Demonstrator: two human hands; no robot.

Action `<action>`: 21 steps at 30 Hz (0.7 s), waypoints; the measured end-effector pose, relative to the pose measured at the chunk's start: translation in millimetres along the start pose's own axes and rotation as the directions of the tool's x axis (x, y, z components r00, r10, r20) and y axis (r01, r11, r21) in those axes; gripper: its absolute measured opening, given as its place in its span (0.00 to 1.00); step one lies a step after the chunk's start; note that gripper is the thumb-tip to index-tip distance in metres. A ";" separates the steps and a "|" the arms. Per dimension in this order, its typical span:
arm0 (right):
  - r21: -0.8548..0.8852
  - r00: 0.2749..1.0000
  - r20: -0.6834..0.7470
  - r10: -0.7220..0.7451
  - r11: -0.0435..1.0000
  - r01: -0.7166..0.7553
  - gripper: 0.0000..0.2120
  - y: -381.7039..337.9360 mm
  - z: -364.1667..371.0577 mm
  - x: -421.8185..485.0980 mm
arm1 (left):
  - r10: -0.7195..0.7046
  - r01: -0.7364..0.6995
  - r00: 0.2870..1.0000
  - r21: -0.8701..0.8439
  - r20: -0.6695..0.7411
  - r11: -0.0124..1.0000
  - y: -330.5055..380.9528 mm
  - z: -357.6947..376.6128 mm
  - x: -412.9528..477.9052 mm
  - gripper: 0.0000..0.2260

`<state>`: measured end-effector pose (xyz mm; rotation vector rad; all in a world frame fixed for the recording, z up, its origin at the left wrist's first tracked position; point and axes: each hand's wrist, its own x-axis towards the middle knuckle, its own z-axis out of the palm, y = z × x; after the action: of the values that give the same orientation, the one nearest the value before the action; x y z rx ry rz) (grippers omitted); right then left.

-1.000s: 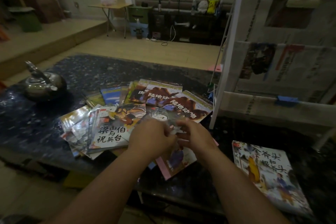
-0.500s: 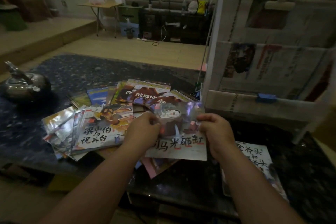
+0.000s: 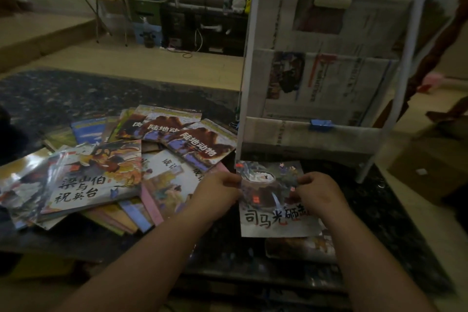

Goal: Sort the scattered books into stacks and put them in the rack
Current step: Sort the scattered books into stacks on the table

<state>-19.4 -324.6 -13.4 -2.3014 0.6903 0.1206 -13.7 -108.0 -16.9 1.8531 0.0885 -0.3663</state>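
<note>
Two hands in view, one book held. The left hand pinches the left edge of the held book and the right hand pinches its right edge, fingers curled on the cover. The book sits between the hands, cover up, above the right part of the table. One further book lies flat beneath it, mostly hidden.

Scattered pile – overlapping books left of the left hand; exact count cannot be told, and at least two carry matching brown covers.

One white rack stands just behind the held book, with three newspaper-lined tiers and one blue clip. Bare tabletop shows right of the right hand and behind the pile – the near table edge runs under both forearms.
</note>
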 end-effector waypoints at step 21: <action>-0.211 0.971 0.153 0.185 0.966 -0.151 0.13 53.0 -32.8 15.2 | 0.238 -0.330 0.944 0.611 0.229 0.719 -2.9 68.2 -14.7 0.19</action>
<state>-37.1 -384.9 -26.2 -2.3812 0.8148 0.4826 -42.3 -169.5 -33.4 2.4730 -0.4788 -0.3234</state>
